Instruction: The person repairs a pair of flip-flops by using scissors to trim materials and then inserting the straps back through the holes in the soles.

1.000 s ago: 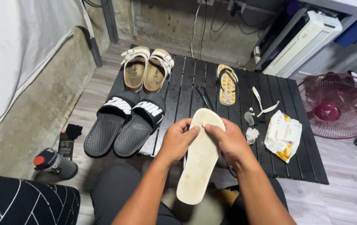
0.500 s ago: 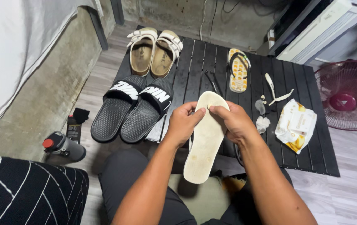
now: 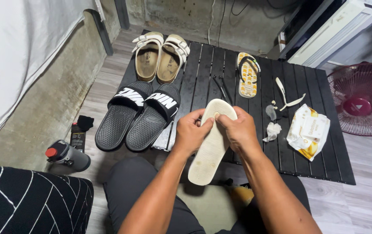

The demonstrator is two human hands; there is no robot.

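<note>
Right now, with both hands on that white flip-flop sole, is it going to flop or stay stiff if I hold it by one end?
Probably bendy yet self-supporting: the white sole juts toward the lap, gripped only near its toe end by the left hand and right hand. Likely light, being thin. Its ribbed face should resist slipping.

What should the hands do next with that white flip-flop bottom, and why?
Probably reach for the loose white strap on the black slatted table. Both the left hand and right hand hold the sole with thumbs at its toe end, and it has no strap.
</note>
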